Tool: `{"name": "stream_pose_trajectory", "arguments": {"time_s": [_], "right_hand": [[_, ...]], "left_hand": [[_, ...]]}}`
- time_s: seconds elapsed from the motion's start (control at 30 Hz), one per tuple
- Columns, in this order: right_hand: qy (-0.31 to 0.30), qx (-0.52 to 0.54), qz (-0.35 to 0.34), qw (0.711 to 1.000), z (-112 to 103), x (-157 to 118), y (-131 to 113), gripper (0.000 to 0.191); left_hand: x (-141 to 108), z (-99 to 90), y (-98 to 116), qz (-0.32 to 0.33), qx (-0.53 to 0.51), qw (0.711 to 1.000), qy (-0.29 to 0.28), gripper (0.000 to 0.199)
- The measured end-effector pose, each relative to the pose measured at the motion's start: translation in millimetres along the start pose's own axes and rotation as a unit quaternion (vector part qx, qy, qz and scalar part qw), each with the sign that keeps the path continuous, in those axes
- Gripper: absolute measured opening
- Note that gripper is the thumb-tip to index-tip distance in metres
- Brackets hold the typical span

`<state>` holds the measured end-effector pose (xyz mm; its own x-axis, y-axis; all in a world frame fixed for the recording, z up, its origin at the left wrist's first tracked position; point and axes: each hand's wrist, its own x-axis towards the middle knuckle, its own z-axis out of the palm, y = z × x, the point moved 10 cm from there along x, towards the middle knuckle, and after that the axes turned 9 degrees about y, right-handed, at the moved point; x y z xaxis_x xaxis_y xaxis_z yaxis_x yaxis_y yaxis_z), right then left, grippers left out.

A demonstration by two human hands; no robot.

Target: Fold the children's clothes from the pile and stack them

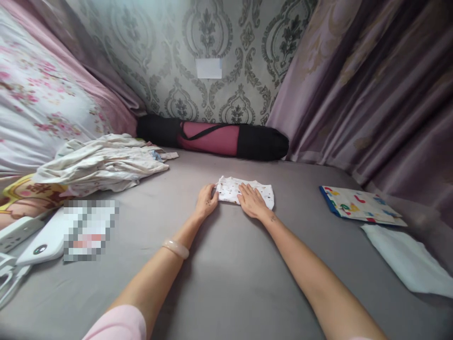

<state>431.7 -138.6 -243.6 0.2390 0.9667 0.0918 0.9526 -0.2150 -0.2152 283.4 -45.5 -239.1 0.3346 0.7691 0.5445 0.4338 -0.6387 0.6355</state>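
The white printed cloth (231, 190) is lying on the grey sheet (226, 274) straight ahead, probably for easy reach. The right hand (252, 202) is resting on top, seemingly steadying it, its fingers extended and slightly apart. The left hand (206, 201) is curling at the cloth's left edge; whether its fingers are pinching, I cannot tell.

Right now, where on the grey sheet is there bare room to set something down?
The grey sheet is bare between the forearms, and between the patterned cloth and the colourful flat item. The left side is crowded: clothes pile, power strip, white device.
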Motion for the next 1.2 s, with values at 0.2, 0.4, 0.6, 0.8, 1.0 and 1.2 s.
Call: {"name": "stream_pose_trajectory", "arguments": {"time_s": [0.2, 0.4, 0.6, 0.8, 1.0, 1.2], "right_hand": [[0.048, -0.004, -0.025, 0.999, -12.3, 13.7, -25.8, 0.061], [0.02, 0.007, -0.04, 0.999, 13.1, 22.0, -37.2, 0.06], [0.055, 0.026, -0.017, 0.998, -2.8, 40.8, -38.3, 0.046], [0.131, 0.027, 0.084, 0.987, -12.7, 67.5, -33.0, 0.031], [0.107, 0.029, 0.087, 0.99, -5.4, 84.7, -33.5, 0.028], [0.11, 0.014, 0.085, 0.99, -4.9, 88.7, -34.4, 0.022]], "left_hand": [[-0.2, -2.9, -5.0, -0.012, 0.009, 0.999, 0.035, 0.008], [-1.2, -1.5, -9.3, -0.024, 0.021, 0.999, 0.036, 0.011], [-1.0, -1.4, -12.1, -0.046, 0.021, 0.998, 0.039, 0.015], [-0.8, -1.2, -12.0, -0.043, 0.014, 0.998, 0.043, 0.017], [-0.5, 1.1, -10.3, -0.044, 0.024, 0.998, 0.028, 0.017], [-0.9, 1.8, -12.0, -0.048, 0.03, 0.998, 0.036, 0.018]]}}
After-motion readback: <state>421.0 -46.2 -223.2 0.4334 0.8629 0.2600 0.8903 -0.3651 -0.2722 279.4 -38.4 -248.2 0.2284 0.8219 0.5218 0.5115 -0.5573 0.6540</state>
